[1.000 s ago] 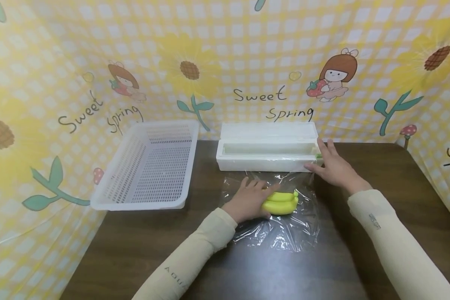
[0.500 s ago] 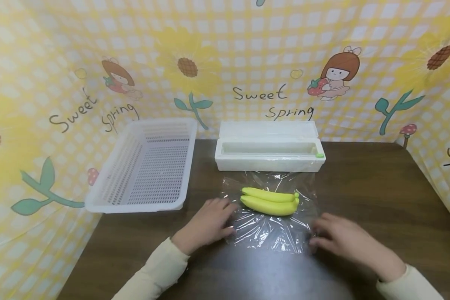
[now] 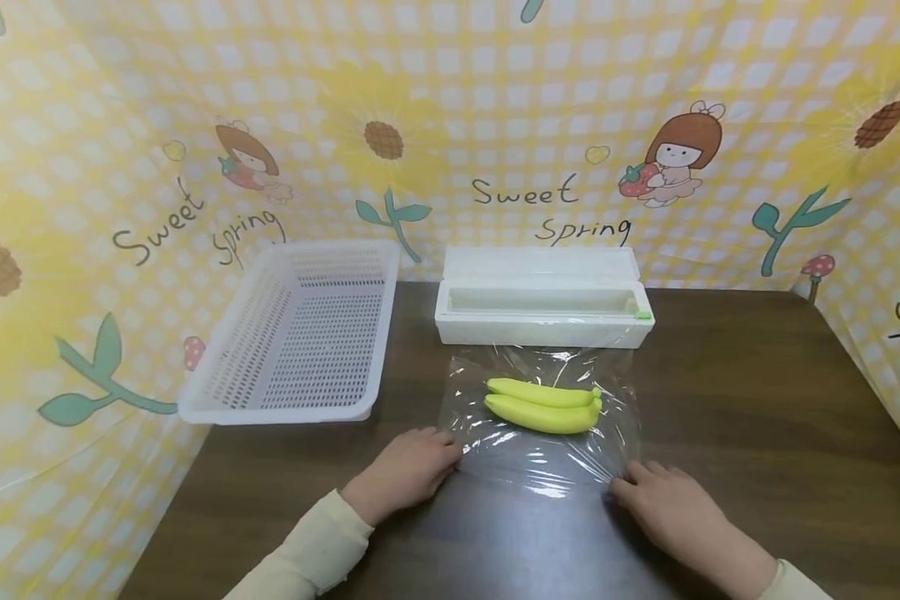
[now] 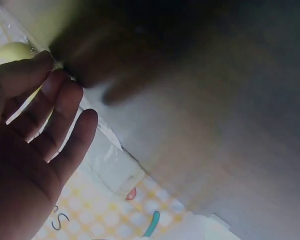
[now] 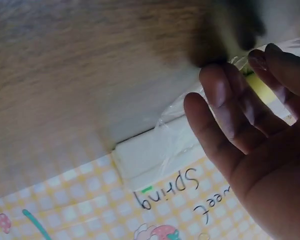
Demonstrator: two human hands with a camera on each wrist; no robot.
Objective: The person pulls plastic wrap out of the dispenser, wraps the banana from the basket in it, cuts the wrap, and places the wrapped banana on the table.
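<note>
A sheet of cling film (image 3: 547, 479) lies on the table, running out from the white cling film dispenser (image 3: 543, 332). On the film rests a pair of yellow bananas (image 3: 543, 412), joined at their right end. My left hand (image 3: 405, 471) pinches the film's near left corner between thumb and index finger; the left wrist view shows those tips together and the other fingers (image 4: 82, 135) loosely extended. At the near right corner, my right hand (image 3: 671, 504) pinches the film, which looks drawn into creases there. In the right wrist view, film (image 5: 175, 112) trails behind the fingers.
The dispenser's lid (image 3: 540, 263) stands raised at the back, and a green slider (image 3: 642, 315) sits at its right end. Left of it is a white perforated basket (image 3: 371, 367). A yellow checked cloth (image 3: 450, 100) backs the dark wooden table (image 3: 750, 400).
The left hand has let go of the bananas and moved to the film's near left corner. From the dispenser's right end, my right hand has come back to the near right corner.
</note>
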